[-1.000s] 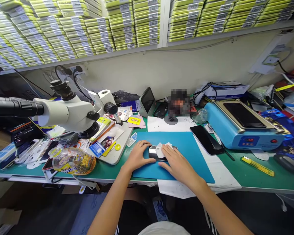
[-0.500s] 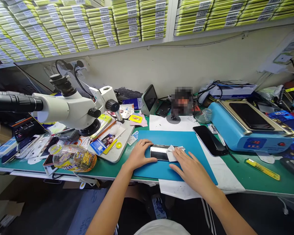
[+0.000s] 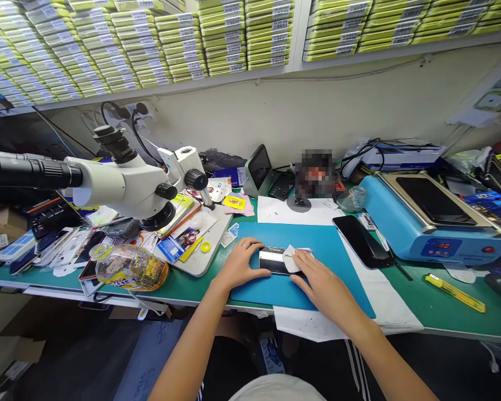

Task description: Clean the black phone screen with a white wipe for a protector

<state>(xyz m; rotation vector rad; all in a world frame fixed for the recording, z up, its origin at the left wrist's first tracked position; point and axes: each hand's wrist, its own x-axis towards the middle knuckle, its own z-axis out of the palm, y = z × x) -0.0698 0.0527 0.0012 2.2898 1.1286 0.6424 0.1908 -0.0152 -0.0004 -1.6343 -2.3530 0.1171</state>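
Note:
A dark phone [image 3: 272,260] lies flat on the blue work mat [image 3: 338,278]. My left hand [image 3: 239,263] rests on the mat with its fingers curled around the phone's left end, holding it still. My right hand [image 3: 317,281] lies over the phone's right part and presses a small white wipe [image 3: 289,258] onto the glass with flat fingers.
A white stereo microscope [image 3: 121,186] stands at the left above scattered cards and a plastic bag [image 3: 127,268]. A second black phone [image 3: 361,240] lies right of the mat. A blue heating plate machine [image 3: 426,220] and a yellow knife [image 3: 455,285] sit at the right. Yellow-green boxes fill the shelf [image 3: 234,39].
My right hand slid the white wipe along the phone, first to the right, then slightly back left. My left hand kept its hold on the phone's left end.

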